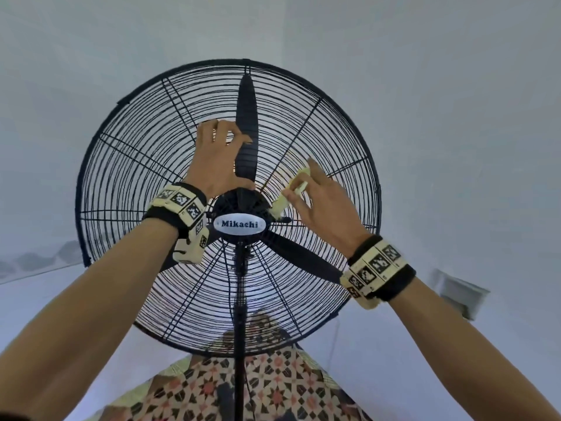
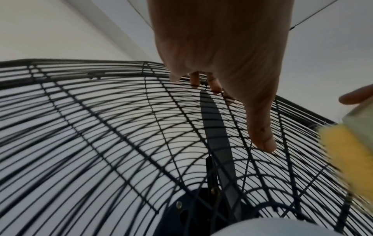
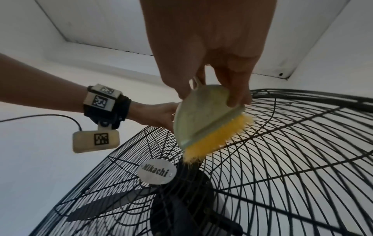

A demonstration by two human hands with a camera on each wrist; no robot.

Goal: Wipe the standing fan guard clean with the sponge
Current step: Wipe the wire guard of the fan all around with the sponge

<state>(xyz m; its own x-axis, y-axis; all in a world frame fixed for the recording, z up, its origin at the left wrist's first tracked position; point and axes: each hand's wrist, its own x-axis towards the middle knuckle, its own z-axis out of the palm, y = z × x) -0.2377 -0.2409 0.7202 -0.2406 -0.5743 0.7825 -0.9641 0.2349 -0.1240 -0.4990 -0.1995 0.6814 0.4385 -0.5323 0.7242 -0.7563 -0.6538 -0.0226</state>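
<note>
The black wire fan guard (image 1: 136, 177) fills the head view, with a silver Mikachi badge (image 1: 239, 224) at its hub and dark blades (image 1: 246, 117) behind the wires. My left hand (image 1: 218, 153) holds the guard above the hub: its fingers (image 2: 194, 79) hook over the wires and the thumb (image 2: 262, 137) lies against them. My right hand (image 1: 324, 208) grips the sponge (image 1: 291, 192), a pale green scrubber with yellow bristles (image 3: 214, 135). The bristles press on the guard (image 3: 302, 159) just up and right of the badge (image 3: 157, 171).
The fan stands on a black pole (image 1: 239, 344) over a patterned tile floor (image 1: 273, 390). White walls surround it. A small pale box (image 1: 461, 293) hangs on the right wall. A black cable (image 3: 50, 116) trails from the left wrist camera.
</note>
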